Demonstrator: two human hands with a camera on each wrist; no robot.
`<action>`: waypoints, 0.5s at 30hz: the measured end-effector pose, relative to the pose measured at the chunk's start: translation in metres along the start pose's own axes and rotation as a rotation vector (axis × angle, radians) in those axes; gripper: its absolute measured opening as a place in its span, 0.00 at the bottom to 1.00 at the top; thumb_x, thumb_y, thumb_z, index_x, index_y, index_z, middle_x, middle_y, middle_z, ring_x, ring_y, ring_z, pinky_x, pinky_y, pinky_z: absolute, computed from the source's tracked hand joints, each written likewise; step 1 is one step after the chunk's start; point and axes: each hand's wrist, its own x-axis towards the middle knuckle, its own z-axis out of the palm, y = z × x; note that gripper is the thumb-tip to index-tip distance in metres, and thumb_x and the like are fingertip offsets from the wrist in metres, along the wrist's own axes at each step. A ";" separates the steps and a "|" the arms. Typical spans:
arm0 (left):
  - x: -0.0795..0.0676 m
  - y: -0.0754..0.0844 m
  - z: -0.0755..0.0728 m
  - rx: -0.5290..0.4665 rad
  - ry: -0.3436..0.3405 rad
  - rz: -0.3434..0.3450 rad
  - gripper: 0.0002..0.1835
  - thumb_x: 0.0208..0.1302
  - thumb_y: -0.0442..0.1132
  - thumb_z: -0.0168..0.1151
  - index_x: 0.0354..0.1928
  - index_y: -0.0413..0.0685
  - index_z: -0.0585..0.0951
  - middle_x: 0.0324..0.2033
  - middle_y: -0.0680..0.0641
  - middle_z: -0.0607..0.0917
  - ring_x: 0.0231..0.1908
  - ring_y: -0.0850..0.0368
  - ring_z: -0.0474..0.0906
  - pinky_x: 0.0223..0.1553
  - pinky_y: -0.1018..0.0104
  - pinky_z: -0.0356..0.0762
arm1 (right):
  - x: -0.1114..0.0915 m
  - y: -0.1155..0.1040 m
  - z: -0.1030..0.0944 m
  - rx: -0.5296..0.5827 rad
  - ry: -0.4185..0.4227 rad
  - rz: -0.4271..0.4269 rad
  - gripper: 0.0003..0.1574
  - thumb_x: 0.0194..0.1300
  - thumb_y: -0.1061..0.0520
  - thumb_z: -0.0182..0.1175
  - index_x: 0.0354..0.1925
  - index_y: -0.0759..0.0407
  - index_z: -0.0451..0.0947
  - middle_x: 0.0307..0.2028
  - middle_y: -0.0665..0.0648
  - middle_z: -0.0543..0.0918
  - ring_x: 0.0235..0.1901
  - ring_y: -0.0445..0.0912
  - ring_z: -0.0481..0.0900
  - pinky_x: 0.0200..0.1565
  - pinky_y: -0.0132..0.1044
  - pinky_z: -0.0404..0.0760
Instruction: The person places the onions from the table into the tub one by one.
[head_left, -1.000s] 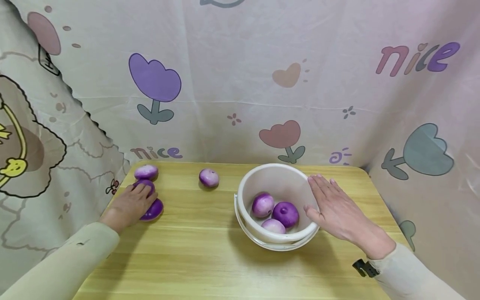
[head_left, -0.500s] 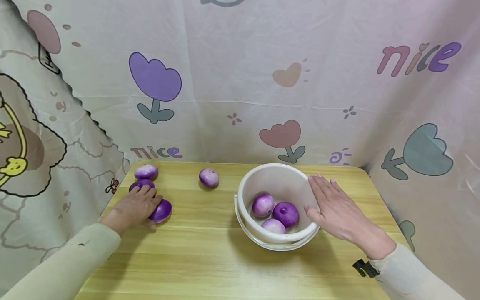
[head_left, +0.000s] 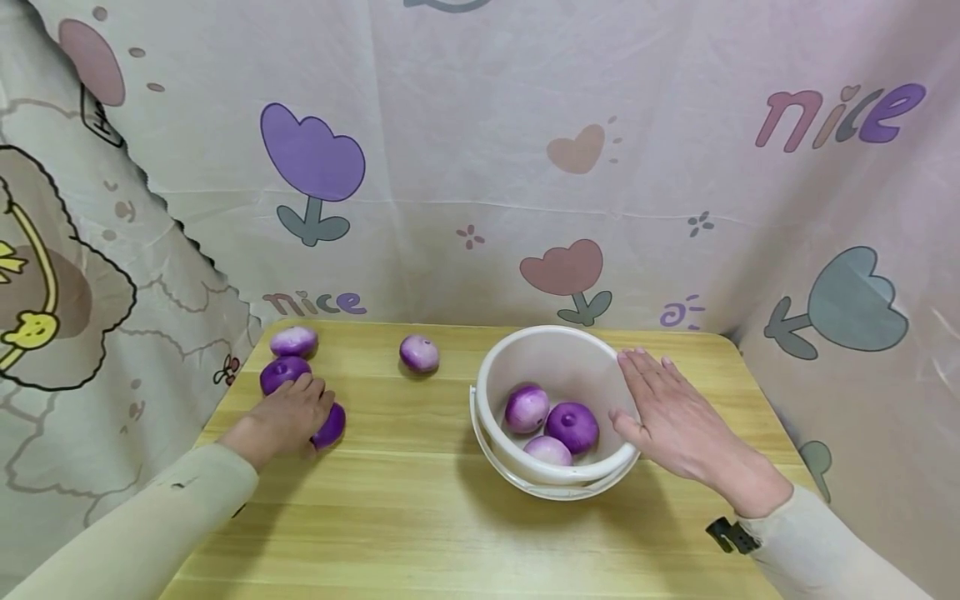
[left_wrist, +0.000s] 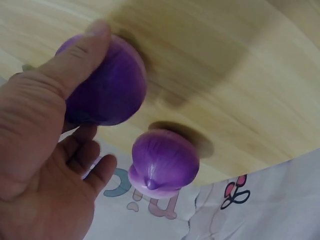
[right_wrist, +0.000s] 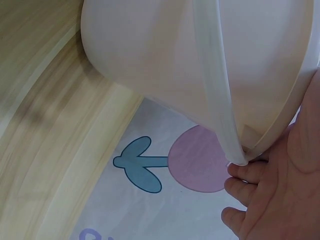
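My left hand holds a red onion at the left of the table. In the left wrist view the thumb lies across the onion and the other fingers are partly hidden behind it. Just beyond sits a second red onion, with a paler one behind. On the right, my right hand rests with straight fingers against the rim of a white bucket. Three onions lie inside, among them a dark purple one. The right wrist view shows the fingers beside the bucket handle.
A single pale purple onion lies near the back edge, between the left group and the bucket. The wooden table meets a patterned cloth hanging behind and at both sides.
My left hand has shifted right and now holds the nearest onion, which has moved right, away from the onion behind it. The right hand and bucket stay put.
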 end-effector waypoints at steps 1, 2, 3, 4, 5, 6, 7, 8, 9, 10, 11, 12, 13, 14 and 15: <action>0.001 0.000 0.001 -0.008 0.007 -0.005 0.48 0.33 0.57 0.80 0.55 0.34 0.73 0.46 0.36 0.75 0.47 0.39 0.69 0.52 0.42 0.72 | 0.000 0.000 0.000 -0.001 0.001 0.000 0.49 0.71 0.35 0.42 0.75 0.64 0.48 0.75 0.65 0.53 0.75 0.59 0.51 0.73 0.56 0.50; 0.002 0.000 0.003 -0.014 0.020 -0.010 0.49 0.31 0.56 0.81 0.54 0.35 0.72 0.45 0.37 0.75 0.46 0.39 0.69 0.52 0.42 0.72 | 0.000 0.000 0.000 -0.002 0.002 -0.001 0.49 0.71 0.35 0.43 0.75 0.65 0.48 0.75 0.65 0.53 0.75 0.59 0.51 0.73 0.56 0.51; 0.003 0.001 0.005 -0.018 0.040 -0.013 0.49 0.30 0.55 0.82 0.54 0.36 0.71 0.44 0.37 0.75 0.46 0.38 0.69 0.53 0.42 0.72 | 0.000 0.000 0.000 -0.002 0.002 -0.001 0.49 0.71 0.35 0.43 0.75 0.65 0.48 0.75 0.65 0.53 0.75 0.59 0.51 0.73 0.56 0.51; 0.004 0.001 0.006 -0.020 0.062 -0.017 0.49 0.30 0.54 0.82 0.55 0.37 0.70 0.44 0.36 0.75 0.46 0.37 0.70 0.53 0.42 0.72 | 0.000 0.001 0.000 -0.002 0.003 -0.001 0.49 0.71 0.35 0.43 0.75 0.65 0.48 0.75 0.65 0.53 0.75 0.59 0.51 0.73 0.56 0.51; 0.006 0.002 0.007 -0.018 0.086 -0.020 0.50 0.29 0.54 0.82 0.55 0.37 0.69 0.43 0.36 0.74 0.46 0.37 0.70 0.53 0.41 0.73 | 0.000 0.001 0.000 -0.002 0.002 -0.001 0.49 0.71 0.35 0.43 0.75 0.65 0.48 0.75 0.65 0.53 0.75 0.59 0.51 0.73 0.56 0.51; 0.007 0.002 0.008 -0.010 0.112 -0.023 0.51 0.29 0.54 0.82 0.55 0.37 0.68 0.43 0.35 0.74 0.47 0.36 0.71 0.53 0.41 0.73 | 0.001 0.001 0.000 -0.002 0.002 -0.001 0.49 0.71 0.35 0.43 0.75 0.65 0.48 0.75 0.65 0.53 0.75 0.59 0.51 0.73 0.56 0.51; 0.008 0.003 0.008 -0.004 0.138 -0.024 0.51 0.29 0.53 0.82 0.56 0.37 0.68 0.43 0.35 0.74 0.47 0.36 0.71 0.53 0.41 0.73 | 0.001 0.001 0.000 -0.002 0.002 -0.001 0.49 0.71 0.35 0.43 0.75 0.65 0.48 0.75 0.65 0.53 0.75 0.59 0.51 0.73 0.56 0.51; 0.010 0.003 0.007 0.005 0.161 -0.025 0.51 0.30 0.54 0.82 0.57 0.38 0.67 0.43 0.35 0.74 0.47 0.36 0.71 0.52 0.41 0.73 | 0.001 0.001 0.000 -0.001 0.001 -0.001 0.49 0.71 0.35 0.43 0.75 0.65 0.48 0.75 0.65 0.53 0.75 0.59 0.51 0.73 0.56 0.51; 0.011 0.004 0.006 0.013 0.184 -0.023 0.52 0.30 0.55 0.82 0.57 0.38 0.67 0.43 0.35 0.73 0.46 0.36 0.71 0.51 0.41 0.73 | 0.001 0.001 0.000 -0.002 0.001 -0.001 0.49 0.71 0.35 0.42 0.75 0.65 0.48 0.75 0.65 0.53 0.75 0.59 0.51 0.73 0.56 0.51; 0.013 0.004 0.006 0.026 0.204 -0.021 0.52 0.30 0.57 0.81 0.57 0.38 0.67 0.43 0.36 0.73 0.46 0.37 0.71 0.49 0.42 0.73 | 0.001 0.001 0.000 -0.001 0.000 -0.002 0.49 0.71 0.35 0.42 0.75 0.65 0.48 0.75 0.65 0.53 0.75 0.59 0.51 0.73 0.56 0.50; 0.014 0.004 0.005 0.037 0.218 -0.018 0.52 0.30 0.58 0.81 0.57 0.39 0.68 0.43 0.36 0.73 0.45 0.38 0.70 0.49 0.42 0.73 | 0.001 0.001 0.000 -0.001 0.000 -0.002 0.49 0.71 0.35 0.42 0.75 0.65 0.48 0.75 0.65 0.52 0.75 0.59 0.51 0.73 0.56 0.50; 0.015 0.004 0.004 0.049 0.229 -0.016 0.52 0.32 0.59 0.80 0.58 0.39 0.68 0.43 0.36 0.73 0.45 0.38 0.69 0.49 0.43 0.72 | 0.001 0.001 0.000 0.000 0.000 -0.003 0.49 0.71 0.35 0.43 0.75 0.65 0.48 0.75 0.65 0.52 0.75 0.59 0.51 0.73 0.56 0.50; 0.017 0.004 0.003 0.059 0.236 -0.014 0.52 0.34 0.61 0.79 0.58 0.39 0.68 0.43 0.36 0.72 0.45 0.38 0.69 0.49 0.43 0.71 | 0.001 0.001 0.000 0.001 0.000 -0.003 0.49 0.71 0.35 0.43 0.75 0.65 0.48 0.75 0.65 0.52 0.75 0.59 0.51 0.73 0.56 0.50; 0.019 0.004 0.001 0.066 0.241 -0.012 0.51 0.36 0.62 0.77 0.59 0.39 0.67 0.44 0.36 0.72 0.45 0.38 0.68 0.49 0.43 0.71 | 0.001 0.001 0.000 0.001 0.000 -0.003 0.49 0.71 0.35 0.43 0.75 0.65 0.48 0.75 0.65 0.52 0.75 0.59 0.51 0.73 0.56 0.50; 0.020 0.003 0.000 0.072 0.244 -0.013 0.50 0.38 0.62 0.76 0.59 0.39 0.67 0.44 0.36 0.72 0.46 0.38 0.68 0.50 0.43 0.71 | 0.001 0.001 0.000 0.002 0.000 -0.004 0.49 0.71 0.35 0.43 0.75 0.65 0.48 0.75 0.65 0.53 0.75 0.59 0.51 0.73 0.55 0.50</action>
